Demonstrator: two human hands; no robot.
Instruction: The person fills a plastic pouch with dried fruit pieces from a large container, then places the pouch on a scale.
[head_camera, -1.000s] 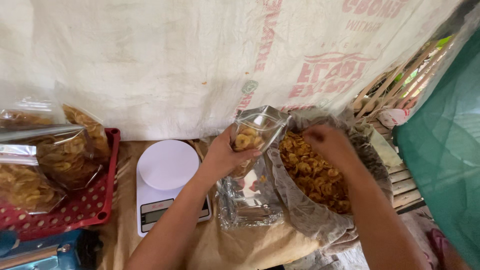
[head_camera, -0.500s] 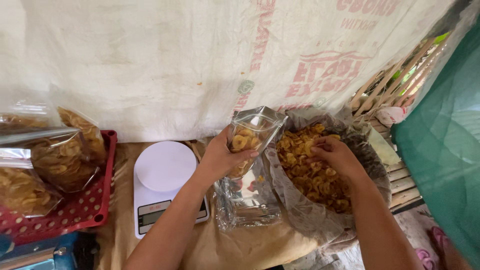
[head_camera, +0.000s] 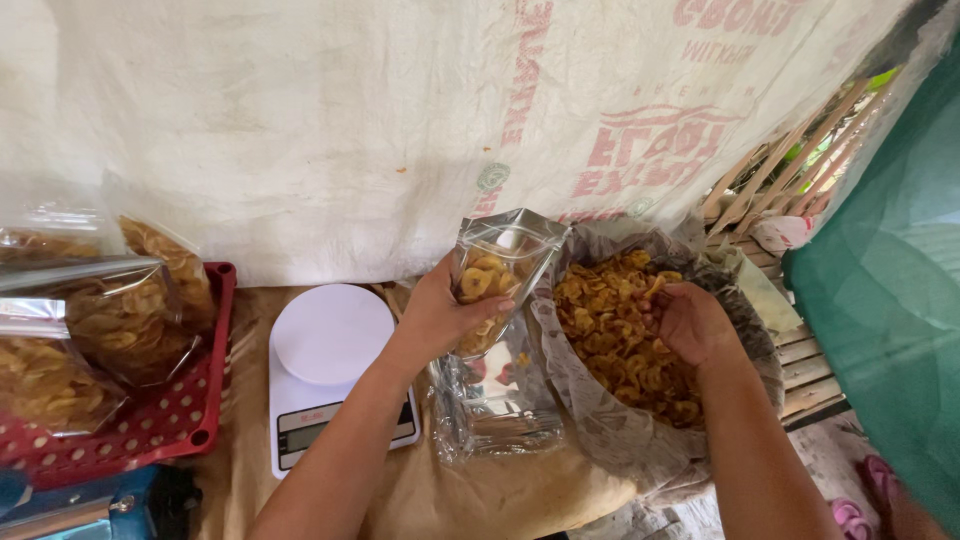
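While gripping a clear pouch (head_camera: 497, 275) of banana chips upright above the table, with thumb and fingers of the left hand (head_camera: 440, 318) wrapped round its lower half; right hand (head_camera: 688, 320) cupped, fingers curled over chips (head_camera: 610, 320) inside the big lined sack (head_camera: 640, 440). Just left, a white kitchen scale (head_camera: 330, 345); below, empty pouches (head_camera: 495, 410). Farther left, filled bags (head_camera: 100, 320) in a red tray (head_camera: 150, 430). Behind, a white woven sheet (head_camera: 350, 130).

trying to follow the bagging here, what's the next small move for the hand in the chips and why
Probably lift the right hand out of the big chip bag and bring it over the open mouth of the clear pouch. Its fingers are curled around a few chips, while the left hand holds the pouch upright, open, and only partly filled, right beside the pile.
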